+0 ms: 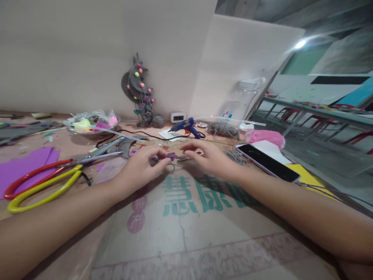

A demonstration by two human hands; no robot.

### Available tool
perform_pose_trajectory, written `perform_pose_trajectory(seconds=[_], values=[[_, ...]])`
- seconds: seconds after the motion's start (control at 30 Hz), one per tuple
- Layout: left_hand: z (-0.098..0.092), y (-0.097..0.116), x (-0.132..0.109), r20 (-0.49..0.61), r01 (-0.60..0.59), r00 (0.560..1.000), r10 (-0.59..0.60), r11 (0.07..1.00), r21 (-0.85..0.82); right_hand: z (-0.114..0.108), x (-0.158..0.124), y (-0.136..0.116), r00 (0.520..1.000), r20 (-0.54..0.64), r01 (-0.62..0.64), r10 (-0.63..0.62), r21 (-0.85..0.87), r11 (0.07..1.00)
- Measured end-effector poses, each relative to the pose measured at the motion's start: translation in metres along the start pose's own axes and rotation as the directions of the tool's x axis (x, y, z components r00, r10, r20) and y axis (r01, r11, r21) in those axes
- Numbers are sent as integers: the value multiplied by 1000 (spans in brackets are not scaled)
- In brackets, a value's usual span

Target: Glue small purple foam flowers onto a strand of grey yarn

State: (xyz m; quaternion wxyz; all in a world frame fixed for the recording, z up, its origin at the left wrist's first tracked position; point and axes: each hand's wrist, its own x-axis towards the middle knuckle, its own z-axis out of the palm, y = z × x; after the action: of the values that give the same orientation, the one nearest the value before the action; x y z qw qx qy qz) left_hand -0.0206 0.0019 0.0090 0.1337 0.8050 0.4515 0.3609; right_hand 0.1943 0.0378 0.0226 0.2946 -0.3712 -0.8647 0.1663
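My left hand (pixel 147 162) is closed, thumb and fingertips pinching a small purple cut-out piece (pixel 172 156) with a loop of grey yarn hanging under it. Facing it, my right hand (pixel 205 158) is curled round a small pair of scissors (pixel 183 158); their metal tips point left at the purple piece, and most of the handle is hidden by the fingers. Both hands are just above a printed cardboard sheet (pixel 163 245). Behind them lies a blue glue gun (pixel 186 126). Large scissors (pixel 43 182) with red and yellow handles rest beside my left forearm.
A phone (pixel 268 161) and yellow sheet (pixel 311 179) lie right, near grey yarn (pixel 223 130). Purple sheets (pixel 26 167) and a plastic-wrapped bowl (pixel 93 128) are left. A grey hanging ornament (pixel 135 83), a clock (pixel 178 117) and a clear bottle (pixel 240 101) stand behind.
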Motion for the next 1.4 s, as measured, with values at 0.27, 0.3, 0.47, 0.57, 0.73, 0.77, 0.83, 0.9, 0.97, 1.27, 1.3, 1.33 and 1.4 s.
perform_pose_trajectory(seconds=[0.27, 0.3, 0.47, 0.57, 0.73, 0.77, 0.83, 0.9, 0.97, 1.27, 1.3, 1.33, 1.4], values=[[1, 1, 0, 6, 26, 1000, -26, 1000, 8, -19, 4, 33, 966, 255, 145, -47, -377, 915], [1, 0, 0, 8, 26, 1000, -26, 1000, 6, -18, 3, 32, 964, 257, 166, -62, -404, 900], [2, -2, 0, 18, 13, 1000, -13, 1000, 2, -5, 1, 31, 965, 210, 240, -155, -473, 848], [2, -3, 0, 21, 18, 1000, -18, 1000, -11, -3, 1, 32, 988, 86, 153, -127, -489, 859], [3, -4, 1, 35, 98, 995, -96, 994, -49, -9, 1, 16, 982, -188, -22, -28, -258, 966], [3, -4, 1, 33, 110, 994, -108, 993, -53, -10, 0, 10, 975, -220, -12, -35, -211, 977], [2, -4, 2, 24, 116, 993, -115, 991, -64, -9, -2, 0, 970, -232, 40, -74, -151, 988], [2, -4, 2, 24, 102, 995, -100, 992, -79, -5, -6, -8, 977, -185, 86, -111, -137, 987], [1, -3, 2, 23, 86, 996, -84, 993, -83, 0, -11, -11, 985, -123, 102, -124, -168, 981], [1, -1, 1, -17, 68, 997, -69, 996, -60, 7, -15, -5, 977, -6, 195, -213, -378, 905], [1, 0, 1, -14, 72, 997, -73, 995, -65, 7, -15, -4, 975, -6, 202, -223, -396, 896], [0, 0, 1, -10, 75, 997, -76, 995, -69, 8, -15, -4, 973, -12, 207, -232, -412, 887], [0, 0, 1, -5, 78, 997, -78, 995, -66, 8, -15, -3, 970, -33, 201, -240, -442, 874]])
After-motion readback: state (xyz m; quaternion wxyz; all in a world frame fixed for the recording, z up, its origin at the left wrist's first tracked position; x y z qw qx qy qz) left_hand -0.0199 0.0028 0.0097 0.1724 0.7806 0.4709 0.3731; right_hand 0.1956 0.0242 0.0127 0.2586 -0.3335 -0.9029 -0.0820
